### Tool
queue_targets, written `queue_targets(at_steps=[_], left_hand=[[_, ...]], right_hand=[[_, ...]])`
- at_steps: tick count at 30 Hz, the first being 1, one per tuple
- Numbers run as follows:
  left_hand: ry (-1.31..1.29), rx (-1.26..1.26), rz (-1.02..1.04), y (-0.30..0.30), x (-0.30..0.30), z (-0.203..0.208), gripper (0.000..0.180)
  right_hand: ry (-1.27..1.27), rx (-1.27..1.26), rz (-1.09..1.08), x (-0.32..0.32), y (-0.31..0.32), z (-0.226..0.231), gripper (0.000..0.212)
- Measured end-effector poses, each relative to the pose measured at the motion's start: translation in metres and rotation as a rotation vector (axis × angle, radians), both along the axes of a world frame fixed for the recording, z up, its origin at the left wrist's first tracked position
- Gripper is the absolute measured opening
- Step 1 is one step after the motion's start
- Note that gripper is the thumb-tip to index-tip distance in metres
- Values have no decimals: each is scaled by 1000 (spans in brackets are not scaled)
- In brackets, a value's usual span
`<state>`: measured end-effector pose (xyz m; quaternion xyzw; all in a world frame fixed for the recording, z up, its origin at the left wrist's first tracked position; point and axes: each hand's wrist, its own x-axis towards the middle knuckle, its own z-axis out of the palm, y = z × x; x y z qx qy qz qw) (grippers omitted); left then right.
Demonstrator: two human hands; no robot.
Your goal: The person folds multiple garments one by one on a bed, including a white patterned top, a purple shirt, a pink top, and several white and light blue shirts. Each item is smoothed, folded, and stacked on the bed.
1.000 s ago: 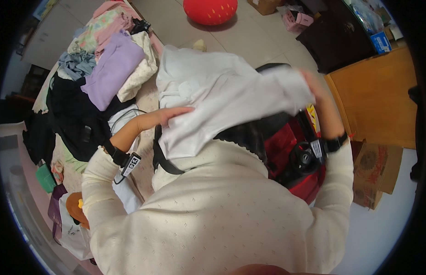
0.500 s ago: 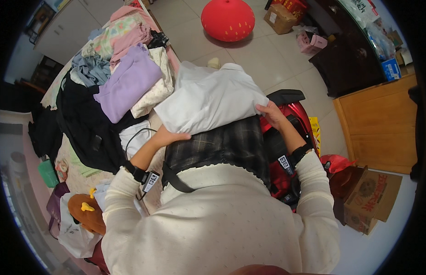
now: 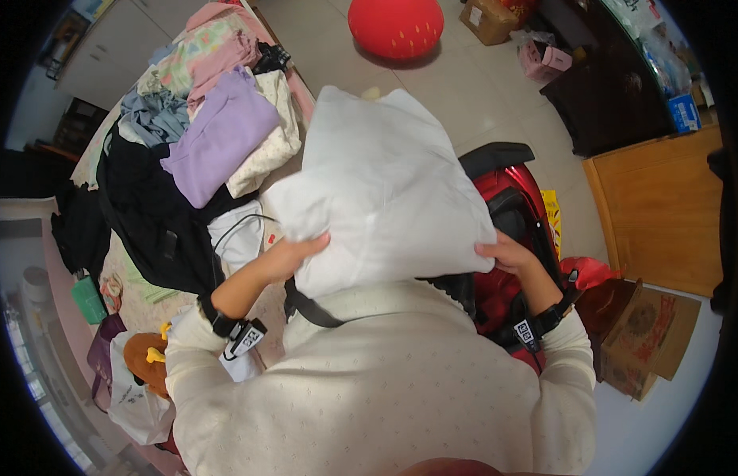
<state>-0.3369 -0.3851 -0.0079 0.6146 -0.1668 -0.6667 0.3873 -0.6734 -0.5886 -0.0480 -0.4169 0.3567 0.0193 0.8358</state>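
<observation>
A white garment (image 3: 385, 182), seemingly a shirt with its shape partly folded in, lies spread over my lap. My left hand (image 3: 296, 255) grips its near left edge, thumb on top and the other fingers beneath the cloth. At the right edge, my right hand (image 3: 508, 254) pinches the fabric the same way, its fingertips partly hidden. Both forearms come in from below, each with a black strap and small device at the wrist.
To the left, a bed holds a purple sweatshirt (image 3: 222, 135), black clothing (image 3: 151, 214) and other piled clothes. A red and black seat-like object (image 3: 516, 214) stands at my right. Beyond are a red round stool (image 3: 396, 28), a wooden panel (image 3: 659, 214) and a cardboard box (image 3: 651, 337).
Both hands have drawn the white garment toward me, covering the dark plaid skirt on my lap. The right hand has come lower and further right; the cloth lies flatter and wider.
</observation>
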Motion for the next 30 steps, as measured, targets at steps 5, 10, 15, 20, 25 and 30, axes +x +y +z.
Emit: queue_targets(at_steps=[5,10,15,20,25,30], left_hand=[[181,57,160,-4,5,-16,48],[285,49,218,-5,18,-16,48],[-33,172,186,4,14,-53,47],[-1082,-813,-94,57,50,-59,56],[-1282,-889,-610,43,55,-80,58],[-1161,-1039,-555,1,46,-80,31]], right_hand=[[112,-225,-183,-11,15,-17,59],[-40,-237,-348,1,7,-8,57],[206,-303,-299,2,16,-41,51],[228,-1762,-6,-53,20,-56,79],[224,-1939,90,-23,20,-81,59],[8,-1701,162,-1,-15,-65,37]])
